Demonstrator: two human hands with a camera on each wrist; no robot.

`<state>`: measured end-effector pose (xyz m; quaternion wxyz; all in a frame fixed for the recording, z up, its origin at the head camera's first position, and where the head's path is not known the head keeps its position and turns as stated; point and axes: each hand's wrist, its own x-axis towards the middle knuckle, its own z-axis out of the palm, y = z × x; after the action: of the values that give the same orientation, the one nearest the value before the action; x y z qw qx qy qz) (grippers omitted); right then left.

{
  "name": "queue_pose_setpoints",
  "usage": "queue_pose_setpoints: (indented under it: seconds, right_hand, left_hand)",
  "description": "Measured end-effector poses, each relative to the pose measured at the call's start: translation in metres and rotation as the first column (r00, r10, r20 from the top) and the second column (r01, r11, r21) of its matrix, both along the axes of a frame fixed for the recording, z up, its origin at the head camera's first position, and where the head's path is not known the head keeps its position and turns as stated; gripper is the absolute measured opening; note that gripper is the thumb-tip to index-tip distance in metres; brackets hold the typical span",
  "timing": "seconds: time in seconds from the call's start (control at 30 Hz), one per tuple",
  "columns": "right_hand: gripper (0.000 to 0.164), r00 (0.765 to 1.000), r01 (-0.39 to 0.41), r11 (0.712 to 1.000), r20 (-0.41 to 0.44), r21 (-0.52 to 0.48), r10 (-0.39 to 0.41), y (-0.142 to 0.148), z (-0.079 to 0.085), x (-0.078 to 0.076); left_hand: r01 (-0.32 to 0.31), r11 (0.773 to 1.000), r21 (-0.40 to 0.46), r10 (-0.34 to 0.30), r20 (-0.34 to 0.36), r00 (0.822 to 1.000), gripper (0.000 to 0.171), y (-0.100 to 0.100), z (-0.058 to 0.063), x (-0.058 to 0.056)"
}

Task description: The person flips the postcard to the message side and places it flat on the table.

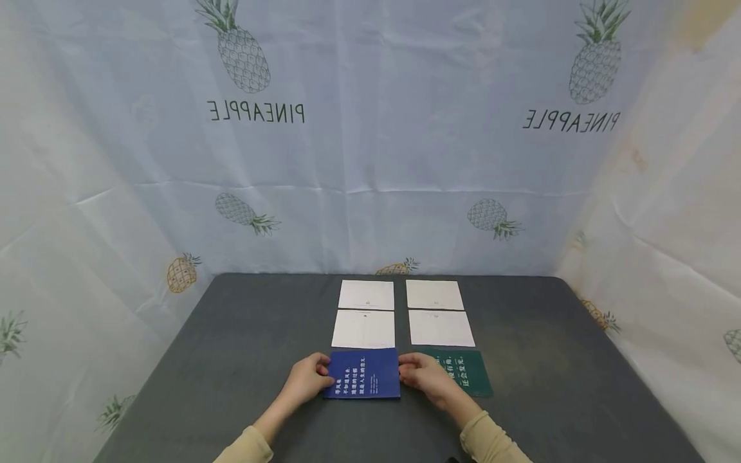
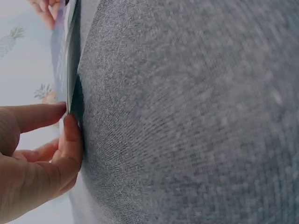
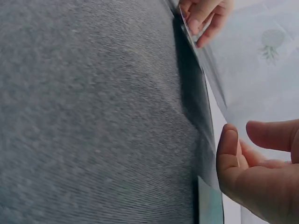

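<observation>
Card (image 1: 377, 374) btwn hands (image 1: 309, 376) (image 1: 427, 376), L pinching, R beside

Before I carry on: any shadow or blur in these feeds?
Head: small print on the blue card too fuzzy to read; left wrist: curtain pale, its pineapple print soft; right wrist: dark band along the gray tabletop, shadow or card underside unclear.

On my head feed I have a small booth (image 1: 370, 222), walled at the back and both sides by pale cloth (image 1: 370, 141) printed with pineapples (image 1: 243, 61) and the mirrored word PINEAPPLE (image 1: 255, 112). The creased cloth hangs round a dark grey bench (image 1: 370, 421) like a curtain; I can't tell whether a home, office or lab lies beyond it.
</observation>
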<state>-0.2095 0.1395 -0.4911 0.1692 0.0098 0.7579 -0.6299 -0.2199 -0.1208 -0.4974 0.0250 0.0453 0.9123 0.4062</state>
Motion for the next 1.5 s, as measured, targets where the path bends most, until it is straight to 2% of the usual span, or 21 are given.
queue_pose_setpoints:
  seconds: [0.13, 0.37, 0.53, 0.63, 0.73, 0.87, 0.97, 1.13, 1.27, 1.37, 1.5]
  right_hand:
    - [0.035, 0.998, 0.048, 0.999, -0.047, -0.017, -0.049, 0.002, 0.002, -0.003]
    - [0.024, 0.980, 0.174, 0.984, -0.102, 0.023, -0.171, 0.003, 0.009, -0.009]
    - [0.020, 0.957, 0.266, 0.963, -0.130, 0.035, -0.259, 0.001, 0.015, -0.013]
    - [0.020, 0.952, 0.277, 0.960, -0.150, 0.047, -0.268, 0.000, 0.018, -0.014]
    - [0.022, 0.952, 0.275, 0.961, -0.152, 0.040, -0.266, -0.001, 0.019, -0.014]
    - [0.026, 0.954, 0.271, 0.963, -0.135, -0.011, -0.269, 0.001, 0.018, -0.013]
    - [0.030, 0.954, 0.276, 0.961, -0.119, -0.023, -0.276, 0.002, 0.017, -0.012]
    - [0.031, 0.952, 0.284, 0.958, -0.135, 0.044, -0.276, -0.002, 0.014, -0.010]
    - [0.026, 0.960, 0.245, 0.960, -0.172, 0.138, -0.220, -0.007, 0.011, -0.007]
    - [0.023, 0.967, 0.209, 0.957, -0.185, 0.199, -0.173, -0.010, 0.007, -0.005]
    - [0.023, 0.974, 0.177, 0.952, -0.181, 0.251, -0.133, -0.011, 0.000, -0.006]
  left_hand:
    - [-0.047, 0.990, 0.130, 0.042, 0.043, 0.998, 0.029, 0.000, 0.003, -0.003]
    - [-0.108, 0.950, 0.292, 0.097, 0.053, 0.994, 0.017, 0.003, 0.013, -0.012]
    - [-0.127, 0.938, 0.322, 0.128, 0.019, 0.992, 0.009, 0.004, 0.024, -0.015]
    - [-0.136, 0.949, 0.286, 0.144, -0.009, 0.989, 0.009, 0.003, 0.030, -0.015]
    - [-0.127, 0.948, 0.293, 0.137, -0.015, 0.990, 0.009, 0.001, 0.031, -0.015]
    - [-0.104, 0.903, 0.416, 0.106, 0.018, 0.994, 0.013, -0.003, 0.028, -0.014]
    - [-0.121, 0.890, 0.439, 0.113, 0.044, 0.993, 0.016, -0.004, 0.028, -0.013]
    - [-0.150, 0.912, 0.382, 0.136, 0.065, 0.989, 0.015, -0.006, 0.024, -0.011]
    - [-0.167, 0.935, 0.312, 0.155, 0.063, 0.986, 0.013, -0.007, 0.017, -0.012]
    - [-0.157, 0.957, 0.243, 0.148, 0.053, 0.988, 0.012, -0.007, 0.012, -0.013]
    - [-0.108, 0.983, 0.147, 0.107, 0.019, 0.994, 0.016, -0.007, 0.005, -0.014]
